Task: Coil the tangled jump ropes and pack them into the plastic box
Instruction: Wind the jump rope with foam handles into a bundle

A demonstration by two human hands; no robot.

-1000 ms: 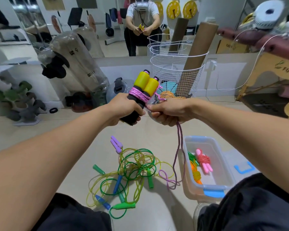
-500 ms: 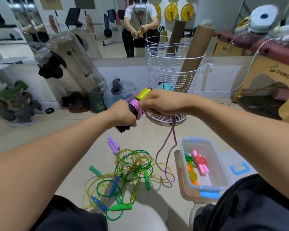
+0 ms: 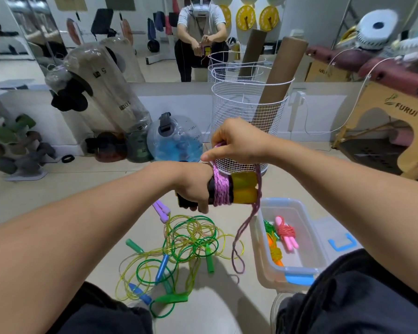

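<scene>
On a pale tiled floor [image 3: 58,189] before a wall mirror [image 3: 155,44], the left hand [image 3: 193,186] grips yellow-and-black paired handles [image 3: 241,188]; the right hand [image 3: 237,141] pinches their pink cord [image 3: 221,189]. A clear plastic box [image 3: 307,227] sits floor-right; the handles' grip ends are hidden.

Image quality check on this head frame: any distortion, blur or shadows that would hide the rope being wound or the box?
Head view: strong wide-angle bowing at the edges, forearms look oversized. The pink rope wound on the yellow and black handles, the left hand and the right hand are sharp. Soft shadow on the floor beside the plastic box; its contents stay readable. The far left edge is smeared.
</scene>
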